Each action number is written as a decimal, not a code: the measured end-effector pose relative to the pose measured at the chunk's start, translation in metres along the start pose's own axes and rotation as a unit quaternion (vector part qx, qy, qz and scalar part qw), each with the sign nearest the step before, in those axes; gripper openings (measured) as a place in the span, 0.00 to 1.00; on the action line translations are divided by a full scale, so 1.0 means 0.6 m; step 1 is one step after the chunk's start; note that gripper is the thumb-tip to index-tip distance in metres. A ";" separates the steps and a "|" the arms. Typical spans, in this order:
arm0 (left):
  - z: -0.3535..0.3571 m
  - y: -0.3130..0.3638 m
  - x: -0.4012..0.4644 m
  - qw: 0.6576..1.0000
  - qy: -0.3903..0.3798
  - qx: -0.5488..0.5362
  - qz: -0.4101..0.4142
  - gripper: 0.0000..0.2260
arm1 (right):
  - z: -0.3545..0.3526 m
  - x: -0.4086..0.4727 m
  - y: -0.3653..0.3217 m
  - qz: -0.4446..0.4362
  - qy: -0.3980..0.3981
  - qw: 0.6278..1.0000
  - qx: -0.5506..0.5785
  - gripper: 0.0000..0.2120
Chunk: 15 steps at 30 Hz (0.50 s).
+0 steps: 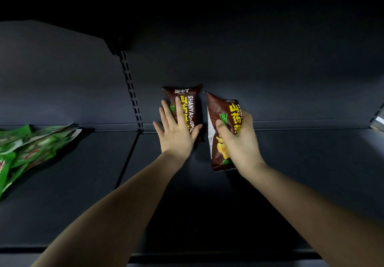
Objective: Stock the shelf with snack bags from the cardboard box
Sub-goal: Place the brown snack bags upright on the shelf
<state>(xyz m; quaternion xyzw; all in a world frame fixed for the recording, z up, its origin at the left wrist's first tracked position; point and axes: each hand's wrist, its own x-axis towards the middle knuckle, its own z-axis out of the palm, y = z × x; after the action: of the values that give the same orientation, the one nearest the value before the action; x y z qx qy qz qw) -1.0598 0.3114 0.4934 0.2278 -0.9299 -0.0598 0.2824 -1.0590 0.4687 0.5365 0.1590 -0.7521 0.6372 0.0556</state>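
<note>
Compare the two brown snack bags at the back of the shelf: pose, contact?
The left brown bag stands upright against the back panel, front fully facing out; the right brown bag tilts, showing its white side. The left hand presses flat on the left one; the right hand holds the right one in a curled grip. Both share brown packaging with yellow lettering.

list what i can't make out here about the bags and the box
Head view only:
- Cardboard box: out of frame.
- Lower front of the left brown bag: covered by the left hand.
- Print on the right brown bag: partly under the right hand.
- Green bags: blurred, cut by the left edge.
</note>
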 end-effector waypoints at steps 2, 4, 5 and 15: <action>-0.003 0.004 0.002 1.000 -0.026 -0.008 -0.011 0.44 | 0.006 0.002 0.000 -0.003 -0.008 1.000 0.001 0.23; -0.013 0.003 0.002 0.998 -0.047 -0.037 -0.006 0.45 | 0.014 0.003 -0.001 -0.001 -0.019 1.000 0.006 0.25; -0.017 -0.001 0.002 0.996 -0.057 -0.063 0.003 0.45 | 0.018 0.003 -0.001 -0.001 -0.025 1.000 0.007 0.26; -0.136 -0.011 -0.040 0.888 -0.046 -0.456 0.018 0.11 | 0.072 -0.016 -0.006 -0.056 -0.012 0.998 -0.026 0.30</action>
<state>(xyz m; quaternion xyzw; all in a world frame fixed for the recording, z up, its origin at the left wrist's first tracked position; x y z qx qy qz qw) -0.9948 0.3180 0.5478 0.0539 -0.8162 -0.4829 0.3127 -1.0439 0.4278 0.5292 0.2068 -0.7588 0.6115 0.0866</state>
